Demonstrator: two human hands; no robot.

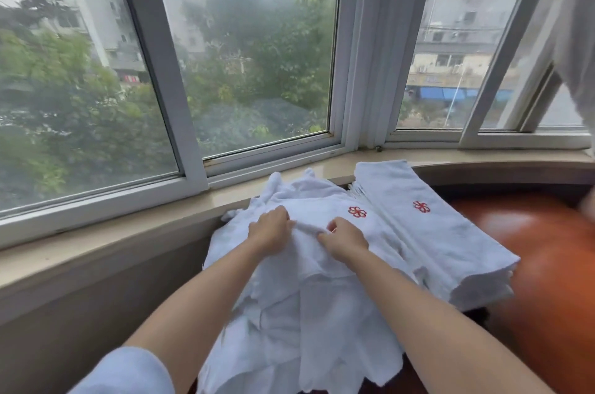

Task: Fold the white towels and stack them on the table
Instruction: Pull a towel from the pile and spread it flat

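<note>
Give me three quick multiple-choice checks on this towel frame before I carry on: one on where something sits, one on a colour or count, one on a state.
1. Where is the folded stack of towels relative to the loose pile of towels?
A. on its right
B. on its left
C. under it

2. What colour are the flower emblems on the towels?
A. blue
B. red
C. green

3. What are the hands doing?
A. resting flat on the windowsill
B. hanging idle
C. pinching a fold of cloth

Answers: 1 A, the stack lies right of the pile, by the brown table. 2 B, both emblems show red. 3 C, the left hand and right hand pinch a ridge of towel between them.
</note>
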